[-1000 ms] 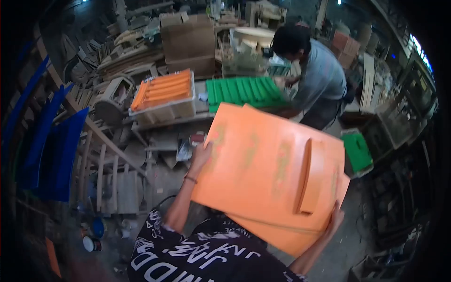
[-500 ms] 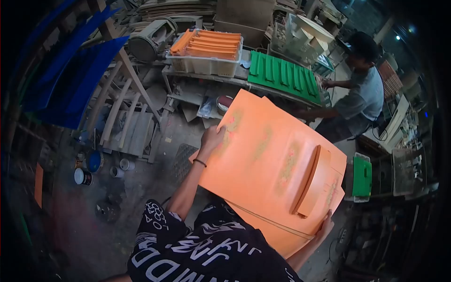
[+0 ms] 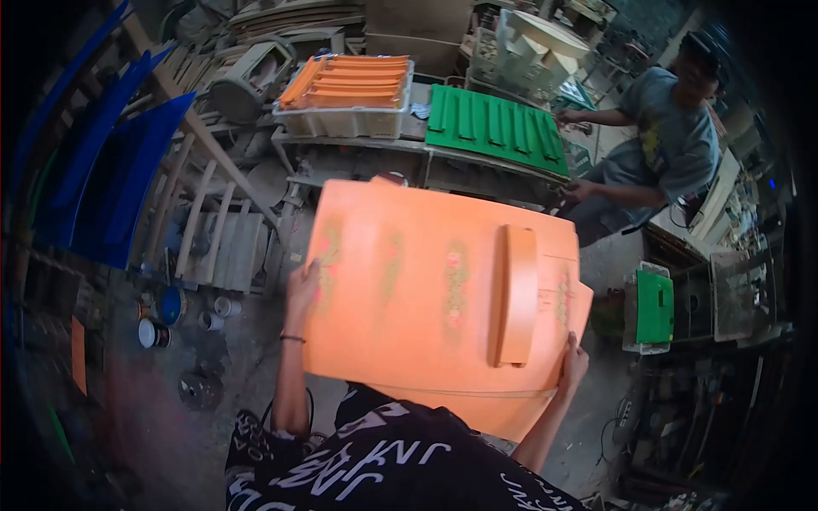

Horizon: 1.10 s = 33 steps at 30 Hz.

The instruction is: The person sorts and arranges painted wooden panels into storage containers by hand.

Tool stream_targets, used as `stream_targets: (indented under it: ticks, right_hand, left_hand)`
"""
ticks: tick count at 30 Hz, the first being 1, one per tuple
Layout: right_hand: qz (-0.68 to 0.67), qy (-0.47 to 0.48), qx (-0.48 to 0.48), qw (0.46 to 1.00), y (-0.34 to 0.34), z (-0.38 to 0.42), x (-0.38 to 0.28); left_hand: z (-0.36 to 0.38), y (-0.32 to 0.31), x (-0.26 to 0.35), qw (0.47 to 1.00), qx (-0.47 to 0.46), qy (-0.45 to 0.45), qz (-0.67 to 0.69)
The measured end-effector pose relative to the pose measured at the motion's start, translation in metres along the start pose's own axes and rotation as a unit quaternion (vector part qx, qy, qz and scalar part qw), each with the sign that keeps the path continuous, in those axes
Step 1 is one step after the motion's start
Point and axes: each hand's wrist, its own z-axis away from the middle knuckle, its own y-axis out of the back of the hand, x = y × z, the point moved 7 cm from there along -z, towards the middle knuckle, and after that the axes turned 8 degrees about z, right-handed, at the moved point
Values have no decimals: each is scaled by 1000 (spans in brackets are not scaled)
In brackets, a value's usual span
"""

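A large orange panel [image 3: 409, 289] is held in front of my body, with greenish-brown patches across its face. On its right part a raised, curved orange strip [image 3: 518, 294] stands out. My left hand [image 3: 302, 289] grips the panel's left edge, fingers partly behind it. At the lower right edge, my right hand [image 3: 573, 362] is closed on the same panel. More orange edges show behind the panel's top and bottom; whether they are separate sheets I cannot tell.
A bench [image 3: 426, 146] bears a crate of orange pieces [image 3: 341, 123] and a green slatted panel [image 3: 494, 128]. Another person [image 3: 673, 136] is beside it at the right. Blue sheets [image 3: 128, 179] lean at the left, above paint cans [image 3: 153, 333]. A green panel [image 3: 654, 305] lies at the right.
The orange panel has turned counterclockwise to a more level position and shifted left, both hands still on it. The other person has straightened and turned toward the camera.
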Motion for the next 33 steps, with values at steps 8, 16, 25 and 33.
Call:
stream_targets:
  ticks: [8, 16, 25, 33]
  right_hand:
    - [72, 20, -32, 997, -20, 0, -39]
    - [48, 69, -44, 995, -56, 12, -74]
    - [30, 39, -91, 995, -174, 69, -67]
    - [13, -47, -100, 994, -320, 150, 0]
  left_hand:
    - [59, 63, -21, 993, 115, 15, 21]
    - [48, 106, -51, 985, 162, 26, 57]
    - [9, 179, -154, 980, 50, 192, 17]
    - [-45, 238, -297, 957, -4, 289, 20]
